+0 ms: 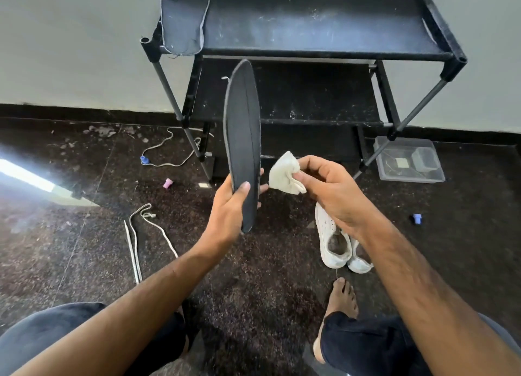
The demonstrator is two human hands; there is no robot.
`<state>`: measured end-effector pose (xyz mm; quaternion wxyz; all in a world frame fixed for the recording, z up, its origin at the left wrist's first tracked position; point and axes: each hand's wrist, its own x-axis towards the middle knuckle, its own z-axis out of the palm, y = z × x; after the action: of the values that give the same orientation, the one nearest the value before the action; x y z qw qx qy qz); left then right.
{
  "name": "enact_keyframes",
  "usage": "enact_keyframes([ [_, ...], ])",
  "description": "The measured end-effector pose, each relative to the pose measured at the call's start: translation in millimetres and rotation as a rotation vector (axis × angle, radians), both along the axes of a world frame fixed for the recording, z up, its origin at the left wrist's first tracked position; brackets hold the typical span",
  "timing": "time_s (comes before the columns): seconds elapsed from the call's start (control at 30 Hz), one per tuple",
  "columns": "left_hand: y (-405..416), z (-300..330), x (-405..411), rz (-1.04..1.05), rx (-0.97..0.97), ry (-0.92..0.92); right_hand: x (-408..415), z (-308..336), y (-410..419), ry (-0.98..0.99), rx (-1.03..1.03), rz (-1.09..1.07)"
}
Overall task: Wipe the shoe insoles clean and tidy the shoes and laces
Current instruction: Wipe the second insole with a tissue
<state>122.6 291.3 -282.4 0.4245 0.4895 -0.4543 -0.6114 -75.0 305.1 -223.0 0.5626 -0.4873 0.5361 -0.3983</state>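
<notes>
2 hands at work: my left hand (234, 206) grips a dark insole (243, 138) upright, my right hand (329, 189) pinches a white cloth (283, 172) just beside it, above white shoes (338, 243).

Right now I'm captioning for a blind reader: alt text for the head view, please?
The left hand holds a dark insole upright while the right hand pinches a white cloth beside it. A second insole lies on a black shoe rack; white shoes and laces lie on the floor.

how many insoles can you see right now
2. One insole is gripped upright in the left hand, beside the cloth the right hand pinches. The other insole rests on the rack's top shelf, left end. None visible inside the shoes.
</notes>
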Motion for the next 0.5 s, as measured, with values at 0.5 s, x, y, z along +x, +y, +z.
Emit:
enact_keyframes([
  [0.5,15,-5,-5,-0.382,-0.268,-0.885,14,-15,-9,-0.413,0.166,-0.331],
])
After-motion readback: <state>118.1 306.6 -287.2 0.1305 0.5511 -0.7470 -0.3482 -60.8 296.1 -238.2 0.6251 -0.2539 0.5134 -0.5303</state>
